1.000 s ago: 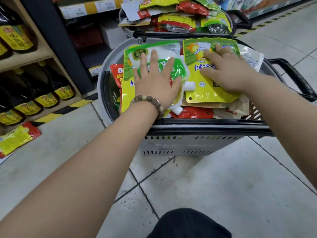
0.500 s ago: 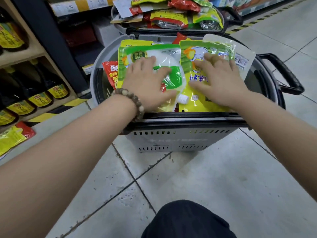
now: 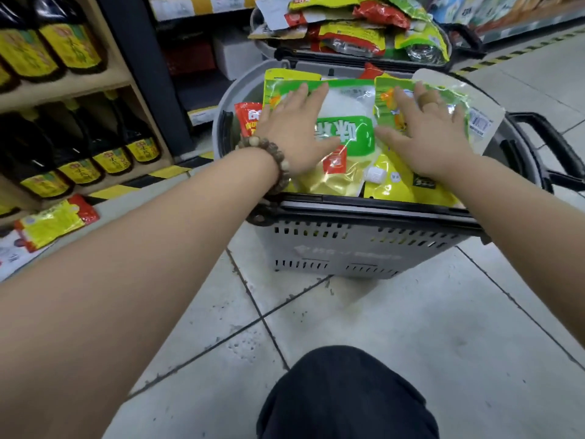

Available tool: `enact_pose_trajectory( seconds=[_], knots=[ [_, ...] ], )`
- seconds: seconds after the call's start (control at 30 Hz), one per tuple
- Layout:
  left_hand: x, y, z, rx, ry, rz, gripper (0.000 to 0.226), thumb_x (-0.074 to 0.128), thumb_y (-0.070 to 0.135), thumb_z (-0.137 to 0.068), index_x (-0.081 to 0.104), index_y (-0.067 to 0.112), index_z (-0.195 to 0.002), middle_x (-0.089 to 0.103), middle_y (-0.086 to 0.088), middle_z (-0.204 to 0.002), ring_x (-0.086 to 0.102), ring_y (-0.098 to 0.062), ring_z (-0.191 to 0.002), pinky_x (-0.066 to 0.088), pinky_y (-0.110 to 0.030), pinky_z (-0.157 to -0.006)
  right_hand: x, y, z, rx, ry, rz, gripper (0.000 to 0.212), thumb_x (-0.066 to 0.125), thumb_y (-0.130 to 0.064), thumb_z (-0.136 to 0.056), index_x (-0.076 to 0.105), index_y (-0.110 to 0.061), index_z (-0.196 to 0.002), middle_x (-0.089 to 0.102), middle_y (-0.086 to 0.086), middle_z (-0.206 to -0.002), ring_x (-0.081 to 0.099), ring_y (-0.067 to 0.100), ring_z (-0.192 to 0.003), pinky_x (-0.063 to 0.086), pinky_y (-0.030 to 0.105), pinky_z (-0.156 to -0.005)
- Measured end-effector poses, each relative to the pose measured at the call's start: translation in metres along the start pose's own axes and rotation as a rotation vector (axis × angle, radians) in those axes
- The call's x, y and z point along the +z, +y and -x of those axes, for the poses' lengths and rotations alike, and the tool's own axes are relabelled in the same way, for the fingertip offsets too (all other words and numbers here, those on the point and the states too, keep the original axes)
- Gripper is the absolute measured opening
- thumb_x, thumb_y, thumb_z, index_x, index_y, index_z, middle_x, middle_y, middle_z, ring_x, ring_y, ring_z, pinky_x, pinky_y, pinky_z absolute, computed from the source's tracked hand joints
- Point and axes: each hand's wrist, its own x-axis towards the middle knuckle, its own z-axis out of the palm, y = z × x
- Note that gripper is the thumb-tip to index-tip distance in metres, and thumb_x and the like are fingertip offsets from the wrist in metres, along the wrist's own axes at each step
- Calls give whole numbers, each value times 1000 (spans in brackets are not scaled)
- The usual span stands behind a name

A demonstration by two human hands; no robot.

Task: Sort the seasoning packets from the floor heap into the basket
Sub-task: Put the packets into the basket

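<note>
Here the left hand (image 3: 294,137) presses flat on a green-and-white seasoning packet (image 3: 346,122) in the grey basket (image 3: 348,248), and the right hand (image 3: 427,134) on the yellow spouted pouch (image 3: 391,186) just beside it, each grip spread apart with straight fingers, clamped on nothing. The palms seem to be flattening the stack so it settles below the rim and leaves room. More packets (image 3: 50,221) lie unsorted on the floor at the near left.

Both top packets have slid toward the near rim of the basket (image 3: 364,206), covering the red and beige ones seen there a second ago. The left hand (image 3: 294,137) has shifted left across the green-and-white packet (image 3: 345,103) (its green label now shows). Beyond the right hand (image 3: 427,134), the barcoded packet (image 3: 481,125) pokes further out from under the yellow packet (image 3: 392,188).
</note>
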Motion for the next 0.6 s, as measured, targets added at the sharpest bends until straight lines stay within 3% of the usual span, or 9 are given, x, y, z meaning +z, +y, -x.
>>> enact_pose_trajectory(
  seconds=[0.13, 0.3, 0.43, 0.6],
  knots=[
    [-27, -49, 49, -51, 179, 106, 74, 50, 45, -86, 20, 25, -150, 20, -5, -157, 21, -19, -144, 20, -42, -116, -18, -67, 10, -124, 159, -106, 76, 49, -44, -93, 7, -24, -152, 13, 15, -158, 13, 31, -145, 10, 52, -117],
    [-65, -137, 144, -249, 272, 73, 65, 56, 32, -89, 28, 22, -147, 28, -1, -154, 33, -20, -138, 30, -39, -111, -20, -204, 30, -466, 198, -194, 72, 54, -34, -92, 16, -20, -151, 24, 13, -155, 29, 30, -138, 28, 44, -109],
    [-86, -213, 240, -467, 272, 17, 59, 53, 31, -91, 31, 23, -146, 32, -1, -152, 35, -21, -136, 31, -37, -110, 10, -317, 53, -674, 73, -204, 70, 55, -32, -91, 20, -20, -150, 28, 14, -152, 33, 33, -135, 31, 47, -109],
    [-84, -297, 366, -695, 273, 17, 52, 55, 23, -89, 42, 19, -139, 43, -8, -142, 43, -25, -128, 36, -34, -101, 74, -445, 99, -768, -172, -150, 62, 56, -34, -89, 33, -18, -144, 37, 18, -143, 38, 37, -130, 37, 45, -104]
  ],
)
